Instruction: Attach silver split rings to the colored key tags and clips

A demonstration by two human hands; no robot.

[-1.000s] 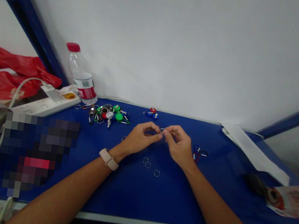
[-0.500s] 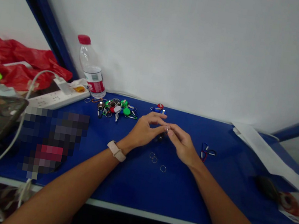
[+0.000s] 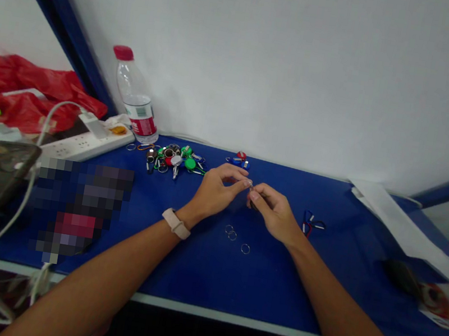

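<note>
Pinching a small shiny piece (image 3: 251, 184), apparently to steady it, the left hand (image 3: 218, 191) and right hand (image 3: 275, 215) worked beyond loose rings (image 3: 231, 232).

The rings (image 3: 231, 232) look shiny metal, the tabletop (image 3: 211, 279) smooth and glossy.
</note>
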